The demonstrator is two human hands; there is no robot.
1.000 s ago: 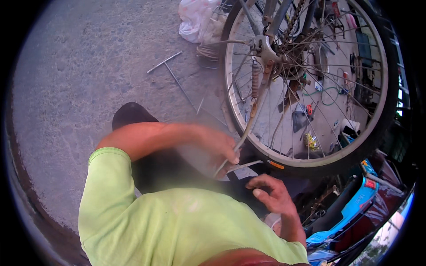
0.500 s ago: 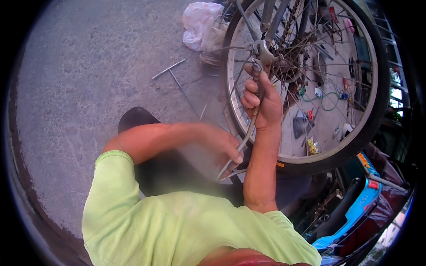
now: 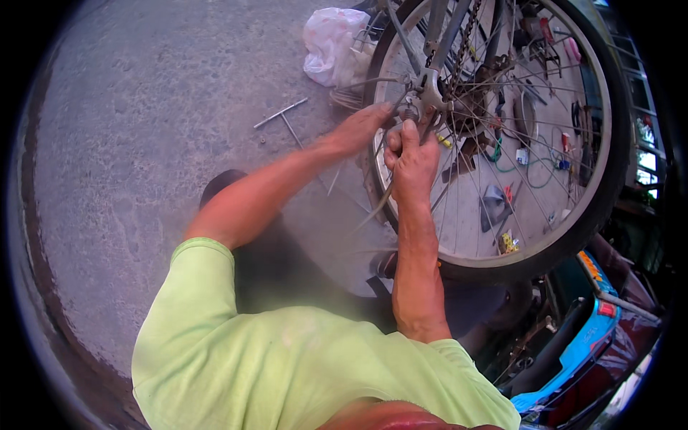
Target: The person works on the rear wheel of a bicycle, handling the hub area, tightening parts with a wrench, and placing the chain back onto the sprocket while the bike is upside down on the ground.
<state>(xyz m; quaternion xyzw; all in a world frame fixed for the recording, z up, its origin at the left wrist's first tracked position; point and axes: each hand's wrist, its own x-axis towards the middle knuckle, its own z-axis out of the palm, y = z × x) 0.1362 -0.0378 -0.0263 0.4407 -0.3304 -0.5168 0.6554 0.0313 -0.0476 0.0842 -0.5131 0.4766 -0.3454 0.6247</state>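
Note:
A bicycle wheel (image 3: pixel 491 266) stands at the right, with a metal bracket (image 3: pixel 431 92) at its hub. My right hand (image 3: pixel 416 165) is closed just below this bracket, its thumb pressed on a brake cable (image 3: pixel 385 200) whose sheath runs down and to the left. A coil spring (image 3: pixel 410 115) shows above that thumb. From the left, my left hand (image 3: pixel 364 129) reaches to the side of the spring. Its fingers are drawn together beside the bracket, and their tips are partly hidden, so what they pinch cannot be made out.
A T-handle wrench (image 3: pixel 287 118) lies on the concrete floor (image 3: pixel 158 143) at the left. Behind the wheel sits a white plastic bag (image 3: pixel 331 44). Tools, including red-handled scissors (image 3: pixel 509 193), show through the spokes. A blue plastic part (image 3: pixel 584 342) stands at the lower right.
My left hand has moved up from the lower loop of the cable to the spring and bracket. The right hand has shifted slightly down and left, still gripping. The loose cable blurs below.

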